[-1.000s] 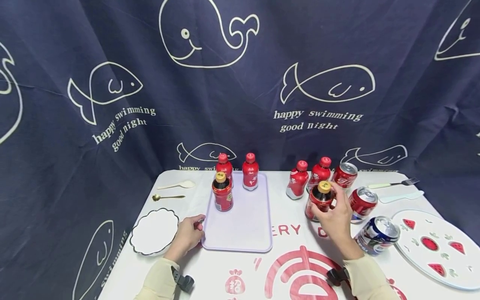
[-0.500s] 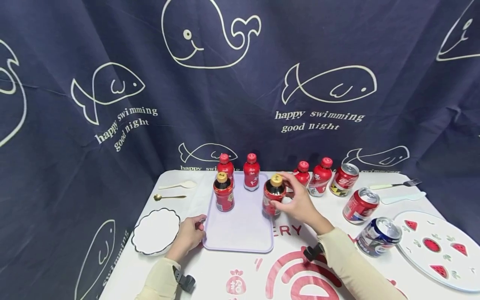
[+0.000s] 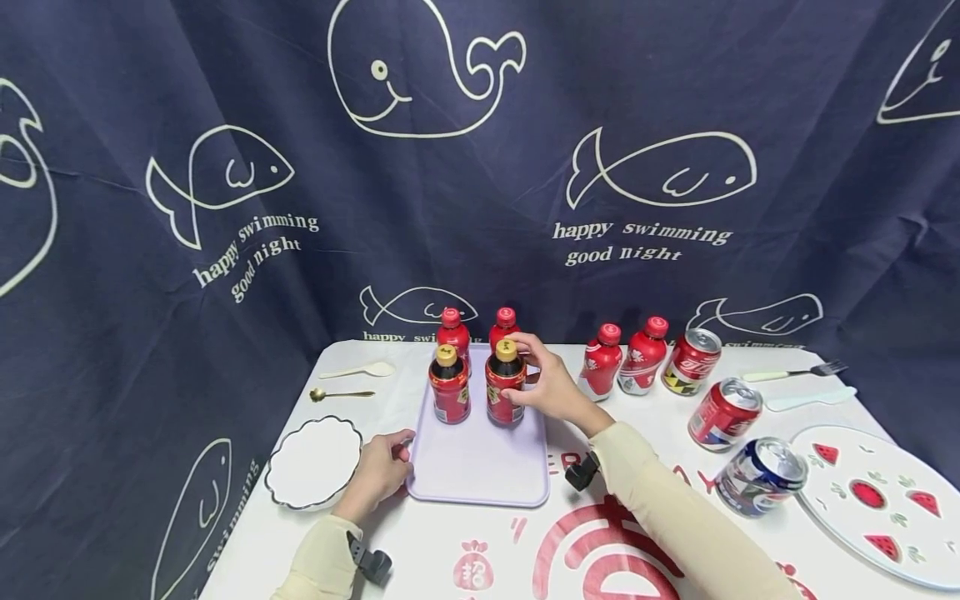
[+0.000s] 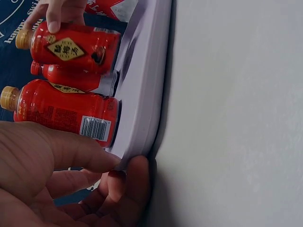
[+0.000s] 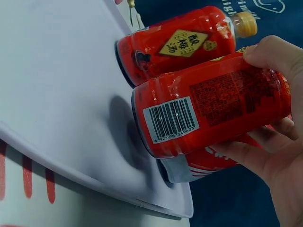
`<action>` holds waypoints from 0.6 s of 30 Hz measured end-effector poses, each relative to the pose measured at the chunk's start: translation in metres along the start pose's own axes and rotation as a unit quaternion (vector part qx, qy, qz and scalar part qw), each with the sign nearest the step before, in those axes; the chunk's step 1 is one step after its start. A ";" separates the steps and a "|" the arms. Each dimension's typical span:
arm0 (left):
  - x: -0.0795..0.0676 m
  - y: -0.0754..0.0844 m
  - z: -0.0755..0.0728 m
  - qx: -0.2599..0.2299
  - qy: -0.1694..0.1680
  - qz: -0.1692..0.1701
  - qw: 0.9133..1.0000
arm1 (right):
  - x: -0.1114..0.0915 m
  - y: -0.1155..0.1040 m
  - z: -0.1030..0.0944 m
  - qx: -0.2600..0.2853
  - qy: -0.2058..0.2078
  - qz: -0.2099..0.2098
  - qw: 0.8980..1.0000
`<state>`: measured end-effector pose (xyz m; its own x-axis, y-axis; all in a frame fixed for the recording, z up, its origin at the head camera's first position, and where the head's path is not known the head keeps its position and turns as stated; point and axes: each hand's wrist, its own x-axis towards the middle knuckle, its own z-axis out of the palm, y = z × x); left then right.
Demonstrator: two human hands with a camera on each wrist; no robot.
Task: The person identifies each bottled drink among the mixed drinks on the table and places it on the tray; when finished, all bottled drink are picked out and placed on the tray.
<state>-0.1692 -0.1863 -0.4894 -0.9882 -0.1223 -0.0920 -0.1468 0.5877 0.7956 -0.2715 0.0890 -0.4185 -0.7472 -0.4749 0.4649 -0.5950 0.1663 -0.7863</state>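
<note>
My right hand [image 3: 553,385] grips a red-labelled drink bottle with a yellow cap [image 3: 506,392], upright over the lilac tray [image 3: 480,492]. A shadow shows beneath that bottle [image 5: 213,106] in the right wrist view; whether its base touches the tray I cannot tell. A matching yellow-capped bottle [image 3: 449,392] stands just left of it. Behind them are two red-capped bottles, the left one [image 3: 453,327] and the right one [image 3: 504,322], both partly hidden. At the tray's left edge my left hand [image 3: 381,473] pinches the rim between thumb and fingers, as the left wrist view shows.
Right of the tray stand two red bottles [image 3: 601,362], two red cans [image 3: 724,414] and a blue can [image 3: 762,477]. A watermelon-patterned plate [image 3: 840,533], a fork [image 3: 795,372] and a pale knife [image 3: 813,398] lie beyond. At left are a scalloped dish [image 3: 315,462] and two spoons [image 3: 360,370].
My right hand has carried the yellow-capped bottle leftward from beside the cans to over the tray, next to its match. The left hand has stayed at the tray's edge.
</note>
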 end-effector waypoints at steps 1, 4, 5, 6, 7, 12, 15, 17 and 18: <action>0.000 0.000 0.000 0.000 0.001 0.000 1.000 | 0.001 0.002 0.001 0.004 -0.002 0.001 1.000; 0.000 0.000 0.000 0.001 0.000 0.001 1.000 | 0.003 0.006 0.003 0.014 -0.007 0.003 1.000; -0.001 0.001 0.000 0.001 0.000 -0.001 1.000 | 0.003 0.007 0.004 0.017 -0.009 0.003 1.000; -0.001 0.001 0.000 0.000 -0.001 -0.003 1.000 | 0.003 0.008 0.005 0.021 -0.011 0.004 1.000; -0.001 0.001 -0.001 0.000 -0.001 -0.003 1.000 | 0.003 0.009 0.005 0.026 -0.012 0.004 1.000; -0.002 0.004 -0.001 -0.003 -0.002 -0.008 1.000 | 0.003 0.015 0.005 0.042 -0.017 0.011 0.999; -0.003 0.005 -0.001 -0.007 -0.002 -0.008 1.000 | 0.002 0.017 0.004 0.045 -0.018 0.012 0.999; -0.003 0.005 -0.001 -0.004 -0.003 -0.007 1.000 | 0.002 0.018 0.004 0.048 -0.022 0.008 0.999; -0.003 0.006 -0.002 -0.003 -0.002 -0.009 1.000 | 0.002 0.018 0.005 0.049 -0.025 0.007 0.998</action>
<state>-0.1668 -0.1836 -0.4835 -0.9855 -0.1299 -0.1094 -0.1650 0.5800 0.7977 -0.2829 0.0870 -0.4338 -0.7386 -0.5155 0.4344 -0.5504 0.0890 -0.8301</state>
